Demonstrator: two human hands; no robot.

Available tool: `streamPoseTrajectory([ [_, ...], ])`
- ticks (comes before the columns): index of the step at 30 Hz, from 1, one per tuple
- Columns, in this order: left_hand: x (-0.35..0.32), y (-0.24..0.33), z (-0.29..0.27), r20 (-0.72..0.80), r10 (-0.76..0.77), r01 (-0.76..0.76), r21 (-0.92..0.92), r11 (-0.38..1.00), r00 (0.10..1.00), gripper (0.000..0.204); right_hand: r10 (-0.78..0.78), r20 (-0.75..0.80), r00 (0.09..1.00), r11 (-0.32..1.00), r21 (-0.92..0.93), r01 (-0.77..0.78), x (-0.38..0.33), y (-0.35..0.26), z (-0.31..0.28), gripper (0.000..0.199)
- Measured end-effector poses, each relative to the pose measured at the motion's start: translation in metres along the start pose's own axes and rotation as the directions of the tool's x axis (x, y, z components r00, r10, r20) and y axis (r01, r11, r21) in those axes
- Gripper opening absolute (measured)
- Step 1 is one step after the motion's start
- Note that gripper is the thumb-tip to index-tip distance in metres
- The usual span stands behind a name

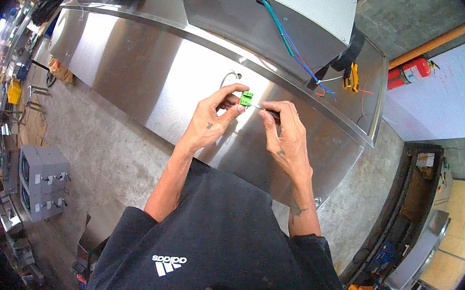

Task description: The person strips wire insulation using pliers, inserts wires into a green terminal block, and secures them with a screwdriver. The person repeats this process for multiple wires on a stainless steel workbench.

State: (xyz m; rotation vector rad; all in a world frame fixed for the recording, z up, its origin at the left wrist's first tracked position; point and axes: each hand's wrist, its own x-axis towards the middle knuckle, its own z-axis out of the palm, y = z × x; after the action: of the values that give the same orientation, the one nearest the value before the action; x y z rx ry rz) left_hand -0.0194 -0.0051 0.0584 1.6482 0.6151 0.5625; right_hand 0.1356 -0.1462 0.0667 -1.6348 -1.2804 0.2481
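Observation:
My left hand (211, 118) pinches a small green terminal block (246, 97) between thumb and fingertips, above the brushed steel panel (163, 77). A grey cable (225, 78) leaves a hole in the panel and runs down behind the left fingers; its end is hidden there. In my right hand (289, 139) is a slim screwdriver (254, 106), its thin metal shaft pointing left at the block. The fingers cover most of its dark handle. Whether the tip touches a screw is too small to tell.
Beyond the panel's raised edge stands a metal box (239, 20) with green-blue wires (282, 32) hanging out. Yellow-handled pliers (354, 78) lie right of it. A red fire extinguisher (410, 74) is at far right. Grey metal units (43, 182) stand on the floor at left.

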Motion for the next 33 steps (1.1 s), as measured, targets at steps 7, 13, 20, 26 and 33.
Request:
streamPoseTrajectory([
  [7,0.0004,-0.0022,-0.0008,-0.004,0.012,-0.012,-0.030,0.999,1.000,0.041,-0.089,0.010,0.996,0.992,-0.094,0.090,0.0044,-0.0040,-0.0028,0.015],
  [13,-0.0011,-0.0002,0.0018,-0.048,0.056,-0.052,0.066,0.996,0.997,0.041,-0.103,-0.004,0.995,0.991,-0.085,0.102,0.0049,-0.0042,-0.0009,0.015],
  [20,-0.0002,-0.0048,0.0048,-0.072,0.110,-0.102,0.105,0.989,0.991,0.040,-0.073,-0.032,0.997,0.994,-0.089,0.070,0.0035,-0.0043,0.0038,0.014],
  [26,-0.0017,0.0008,0.0054,-0.073,0.118,-0.107,0.139,0.984,0.990,0.040,-0.117,-0.053,0.992,0.987,-0.116,0.110,0.0038,-0.0022,0.0053,0.014],
  [33,-0.0032,0.0022,0.0072,-0.079,0.147,-0.133,0.157,0.979,0.986,0.040,-0.145,-0.056,0.988,0.974,-0.186,0.132,0.0045,-0.0032,0.0070,0.013],
])
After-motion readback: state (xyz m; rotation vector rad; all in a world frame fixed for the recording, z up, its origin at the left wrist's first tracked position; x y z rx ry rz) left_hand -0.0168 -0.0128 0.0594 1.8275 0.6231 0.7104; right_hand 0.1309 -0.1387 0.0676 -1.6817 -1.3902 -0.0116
